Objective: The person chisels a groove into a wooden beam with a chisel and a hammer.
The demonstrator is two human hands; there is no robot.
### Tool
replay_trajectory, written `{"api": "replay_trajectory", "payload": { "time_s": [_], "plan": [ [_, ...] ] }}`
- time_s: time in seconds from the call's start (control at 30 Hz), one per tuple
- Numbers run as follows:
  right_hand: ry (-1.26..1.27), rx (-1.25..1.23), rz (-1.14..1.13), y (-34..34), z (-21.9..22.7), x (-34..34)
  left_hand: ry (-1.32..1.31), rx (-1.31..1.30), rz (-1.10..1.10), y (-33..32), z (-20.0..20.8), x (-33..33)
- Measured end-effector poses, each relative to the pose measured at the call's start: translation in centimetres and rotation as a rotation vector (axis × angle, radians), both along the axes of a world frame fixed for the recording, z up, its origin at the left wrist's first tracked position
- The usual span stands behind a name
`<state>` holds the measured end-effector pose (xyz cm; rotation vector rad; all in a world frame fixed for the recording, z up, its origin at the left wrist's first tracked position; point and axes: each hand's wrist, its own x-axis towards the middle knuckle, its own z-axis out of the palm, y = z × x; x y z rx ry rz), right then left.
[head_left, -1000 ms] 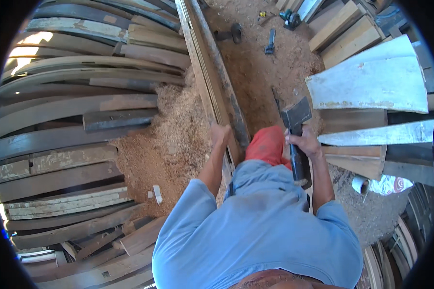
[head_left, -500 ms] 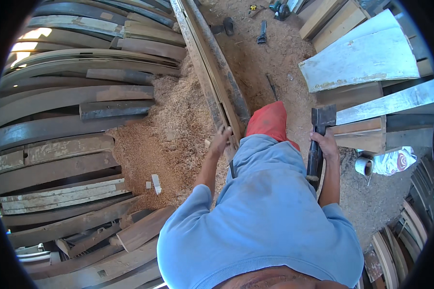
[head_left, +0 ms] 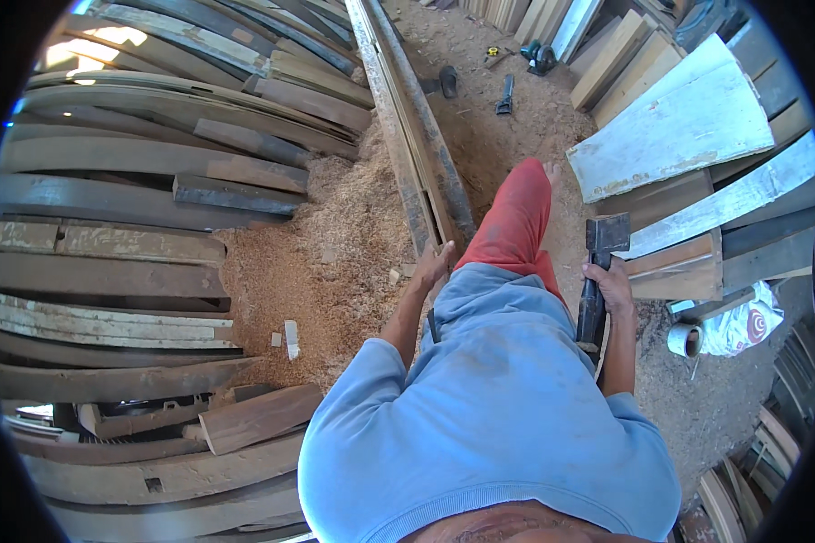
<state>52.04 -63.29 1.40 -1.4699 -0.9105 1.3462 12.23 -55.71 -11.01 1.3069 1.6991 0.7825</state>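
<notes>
Right hand (head_left: 609,285) wrapped around upright axe (head_left: 596,271), blade far; left hand (head_left: 433,265) spread flat on near end of long timber (head_left: 414,136) running far-left, nearer.

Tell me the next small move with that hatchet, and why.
Probably bring the hatchet across toward the long beam. The right hand grips its handle out to the side, blade up, away from the wood, while the left hand already rests on the beam's near end amid sawdust.
</notes>
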Motion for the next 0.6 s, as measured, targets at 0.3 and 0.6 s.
{"api": "replay_trajectory", "payload": {
  "time_s": [0.3,0.6],
  "plan": [
    [0.026,0.015,0.075,-0.6,-0.1,-0.7,0.38,0.362,-0.508,-3.2,13.6,3.4],
    [0.144,0.016,0.119,-0.2,0.7,-1.2,0.193,0.114,-0.836,-4.8,14.6,-0.5]
  ]
}}
